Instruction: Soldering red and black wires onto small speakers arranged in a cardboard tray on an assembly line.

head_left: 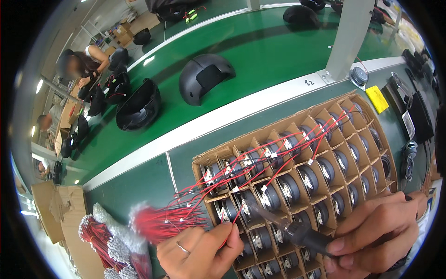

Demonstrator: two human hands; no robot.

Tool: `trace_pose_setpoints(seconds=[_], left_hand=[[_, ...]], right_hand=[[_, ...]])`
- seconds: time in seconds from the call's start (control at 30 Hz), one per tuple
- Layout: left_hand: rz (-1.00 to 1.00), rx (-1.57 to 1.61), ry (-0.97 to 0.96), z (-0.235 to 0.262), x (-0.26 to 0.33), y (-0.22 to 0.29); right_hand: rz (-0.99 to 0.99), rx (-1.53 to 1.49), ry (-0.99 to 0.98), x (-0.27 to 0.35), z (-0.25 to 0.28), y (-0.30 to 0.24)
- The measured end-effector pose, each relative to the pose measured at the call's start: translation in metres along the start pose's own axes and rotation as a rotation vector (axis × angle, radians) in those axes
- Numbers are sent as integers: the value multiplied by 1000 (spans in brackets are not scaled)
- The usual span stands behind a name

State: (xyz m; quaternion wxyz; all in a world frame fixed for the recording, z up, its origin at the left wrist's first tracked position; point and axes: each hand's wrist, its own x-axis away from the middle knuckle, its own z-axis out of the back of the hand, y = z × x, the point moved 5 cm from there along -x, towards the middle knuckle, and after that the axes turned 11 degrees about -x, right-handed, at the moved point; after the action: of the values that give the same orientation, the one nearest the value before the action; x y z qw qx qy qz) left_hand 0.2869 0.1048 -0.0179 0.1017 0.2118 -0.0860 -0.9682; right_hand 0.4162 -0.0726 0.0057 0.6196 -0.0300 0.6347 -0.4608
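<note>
My left hand [200, 253], with a ring on one finger, pinches a thin red wire [238, 215] over the near left part of the divided cardboard box [278, 124]. My right hand [378, 232] grips the dark handle of a soldering iron [304, 235]. Its tip points up and left, close to a speaker [246, 204] and the wire; whether they touch I cannot tell. Round speakers stand on edge in the box's cells. Red wires with white connectors [273, 155] lie across the far rows. A bundle of red wires [167, 223] lies left of the box.
Bagged red wire bundles [100, 242] lie at the lower left. Beyond the bench runs a green belt [260, 60] with black curved shells [204, 76]. A metal post [348, 37] rises at the far right, near a yellow pad [377, 99] and a loose speaker [358, 76]. Another person [79, 67] sits far left.
</note>
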Motion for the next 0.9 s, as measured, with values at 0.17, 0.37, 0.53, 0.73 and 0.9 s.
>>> trace_pose_setpoints(seconds=[0.17,0.37,0.53,0.73,0.9], left_hand=[[-19,-23,13,5,2,2],[-26,-7,16,1,1,1],[-26,-10,20,1,3,2],[-23,-8,20,3,2,3],[-27,-7,27,4,0,4]], right_hand=[[7,-31,5,-1,-1,-2],[-54,-12,-42,-2,1,-2],[-90,-4,-57,-3,1,-4],[-71,-20,-50,-2,1,-3],[-69,-34,-59,-3,2,-4]])
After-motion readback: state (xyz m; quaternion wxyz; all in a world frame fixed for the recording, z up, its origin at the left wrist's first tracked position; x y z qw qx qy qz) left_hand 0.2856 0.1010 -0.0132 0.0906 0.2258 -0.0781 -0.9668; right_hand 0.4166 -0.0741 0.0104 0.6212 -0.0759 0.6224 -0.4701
